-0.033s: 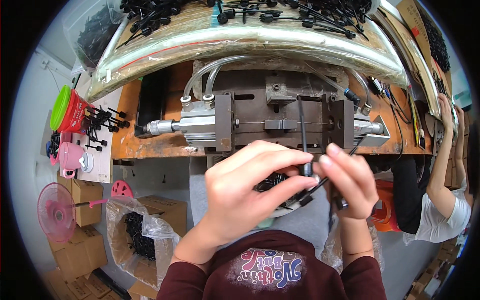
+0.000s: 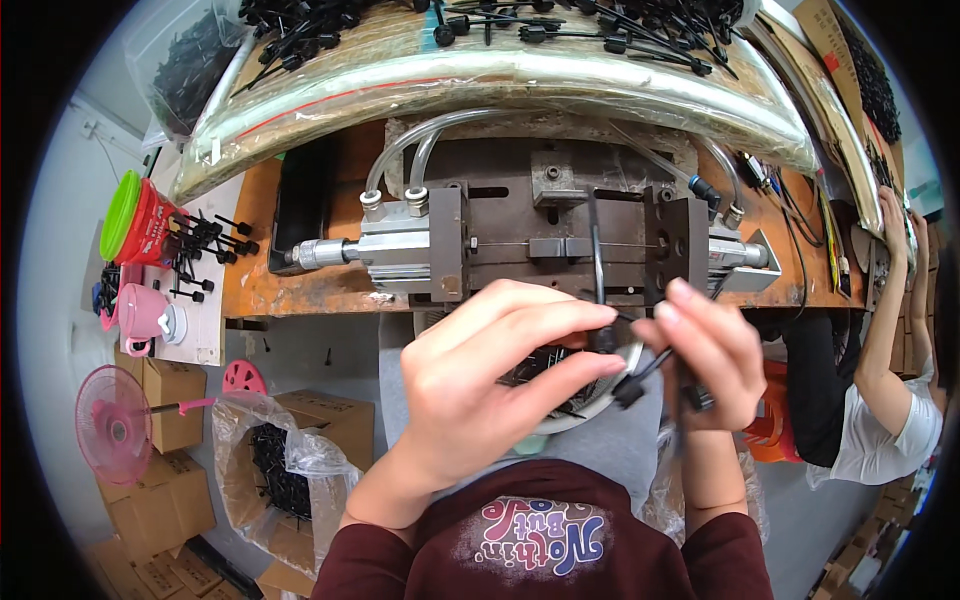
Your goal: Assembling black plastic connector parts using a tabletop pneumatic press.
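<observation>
My left hand [image 2: 470, 365] pinches the knobbed lower end of a thin black rod [image 2: 598, 250] between thumb and fingertips. The rod stands nearly upright, its tip pointing at the metal fixture. Close by on the right, my right hand [image 2: 715, 350] is closed around several similar black knobbed rods [image 2: 632, 388], with some knobs poking out below the fingers. Its thumb and fingertips are near the left hand's knob; whether they touch it cannot be made out. Below the hands, partly hidden, a pale round container [image 2: 590, 408] with black parts sits at my lap.
Ahead is a dark metal fixture [image 2: 510, 215] with silver cylinders [image 2: 400, 250] and clear air hoses [image 2: 440, 122]. A plastic-wrapped shelf [image 2: 520, 80] bears many black rods. At left are a red bucket [image 2: 150, 225], pink mug [image 2: 140, 312] and pink fan [image 2: 113, 425]. A co-worker [image 2: 890, 400] is at far right.
My hands have drawn slightly apart, the left shifting a little left with its rod and the right a little right. The rods in my right hand have turned slightly.
</observation>
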The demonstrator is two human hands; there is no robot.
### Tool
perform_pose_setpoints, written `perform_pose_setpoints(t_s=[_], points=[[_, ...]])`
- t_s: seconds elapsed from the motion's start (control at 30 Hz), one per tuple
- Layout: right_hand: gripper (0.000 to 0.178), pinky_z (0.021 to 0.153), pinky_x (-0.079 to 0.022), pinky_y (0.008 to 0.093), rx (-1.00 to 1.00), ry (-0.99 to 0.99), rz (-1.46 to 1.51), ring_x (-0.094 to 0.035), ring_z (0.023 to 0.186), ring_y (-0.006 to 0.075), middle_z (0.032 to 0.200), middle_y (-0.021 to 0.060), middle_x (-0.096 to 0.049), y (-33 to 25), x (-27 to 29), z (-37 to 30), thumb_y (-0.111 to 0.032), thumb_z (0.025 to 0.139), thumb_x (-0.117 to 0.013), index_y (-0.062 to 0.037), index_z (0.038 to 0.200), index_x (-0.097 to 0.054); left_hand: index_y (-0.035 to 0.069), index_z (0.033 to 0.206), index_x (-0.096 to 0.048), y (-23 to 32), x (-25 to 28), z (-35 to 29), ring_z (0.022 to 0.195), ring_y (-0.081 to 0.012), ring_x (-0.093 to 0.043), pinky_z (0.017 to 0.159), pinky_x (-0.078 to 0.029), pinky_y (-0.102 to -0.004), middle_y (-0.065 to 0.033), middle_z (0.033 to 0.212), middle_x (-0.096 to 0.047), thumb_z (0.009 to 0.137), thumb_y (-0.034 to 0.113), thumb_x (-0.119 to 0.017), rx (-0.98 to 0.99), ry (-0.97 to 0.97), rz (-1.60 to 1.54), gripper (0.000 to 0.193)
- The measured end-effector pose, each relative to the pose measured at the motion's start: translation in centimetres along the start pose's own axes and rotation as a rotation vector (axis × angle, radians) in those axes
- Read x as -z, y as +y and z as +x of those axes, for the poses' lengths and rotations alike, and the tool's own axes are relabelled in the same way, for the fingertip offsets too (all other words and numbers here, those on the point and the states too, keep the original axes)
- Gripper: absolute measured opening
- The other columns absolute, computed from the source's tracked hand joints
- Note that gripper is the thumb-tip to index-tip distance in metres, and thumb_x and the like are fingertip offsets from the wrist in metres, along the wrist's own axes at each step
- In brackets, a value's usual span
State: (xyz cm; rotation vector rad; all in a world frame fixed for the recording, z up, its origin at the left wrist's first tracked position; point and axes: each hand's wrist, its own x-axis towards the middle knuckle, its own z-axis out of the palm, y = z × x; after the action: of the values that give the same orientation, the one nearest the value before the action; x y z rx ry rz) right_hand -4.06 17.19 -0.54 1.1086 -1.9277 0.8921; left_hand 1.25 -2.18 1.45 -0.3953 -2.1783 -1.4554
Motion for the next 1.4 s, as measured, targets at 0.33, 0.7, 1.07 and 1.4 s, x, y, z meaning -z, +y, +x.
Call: perform_pose_setpoints(t_s=[0.33, 0.7, 1.07, 1.4], points=[[0.024, 0.083, -0.052, 0.0316, -0.433, 0.295, 0.157, -0.065, 0.091, 0.0231, 0.099, 0.0166, -0.068, 0.6, 0.4, -1.8, -0.008, 0.075, -0.078, 0.0008, 0.094, -0.067, 0.001, 0.089, -0.066, -3.1, -1.7, -1.6, 0.070, -0.0186, -0.066, 0.064, -0.053, -0.0277, -0.0120, 0.113, -0.067, 0.067, 0.008, -0.076, -0.193, -0.143, 0.600, 0.025], [0.023, 0.082, -0.050, 0.0303, -0.684, 0.355, 0.408, -0.062, 0.090, 0.0214, 0.102, 0.0180, -0.066, -0.6, 1.0, -2.1, -0.009, 0.078, -0.075, 0.0000, 0.097, -0.065, 0.002, 0.093, -0.067, -2.5, -1.3, -0.6, 0.064, -0.0163, -0.063, 0.059, -0.050, -0.0253, -0.0109, 0.115, -0.066, 0.067, 0.011, -0.078, -0.099, -0.236, 0.661, 0.030], [0.017, 0.055, -0.048, 0.0218, -0.815, 0.278, 0.726, -0.061, 0.075, 0.0135, 0.101, 0.0181, -0.065, -1.3, -0.2, -1.2, -0.001, 0.079, -0.071, 0.0026, 0.095, -0.068, 0.005, 0.094, -0.074, 1.4, 1.1, -1.5, 0.076, -0.0194, -0.069, 0.065, -0.055, -0.0273, -0.0104, 0.088, -0.071, 0.063, 0.008, -0.083, 0.101, -0.310, -0.237, 0.032], [0.016, 0.054, -0.044, 0.0210, -0.942, 0.248, 0.918, -0.052, 0.057, 0.0104, 0.096, 0.0214, -0.066, -1.4, 0.7, -0.7, -0.013, 0.097, -0.051, 0.0016, 0.102, -0.055, 0.003, 0.092, -0.068, -3.3, -1.7, -2.5, 0.071, -0.0187, -0.065, 0.065, -0.052, -0.0252, -0.0124, 0.118, -0.064, 0.067, 0.007, -0.077, -0.110, -0.101, 0.499, 0.027]])
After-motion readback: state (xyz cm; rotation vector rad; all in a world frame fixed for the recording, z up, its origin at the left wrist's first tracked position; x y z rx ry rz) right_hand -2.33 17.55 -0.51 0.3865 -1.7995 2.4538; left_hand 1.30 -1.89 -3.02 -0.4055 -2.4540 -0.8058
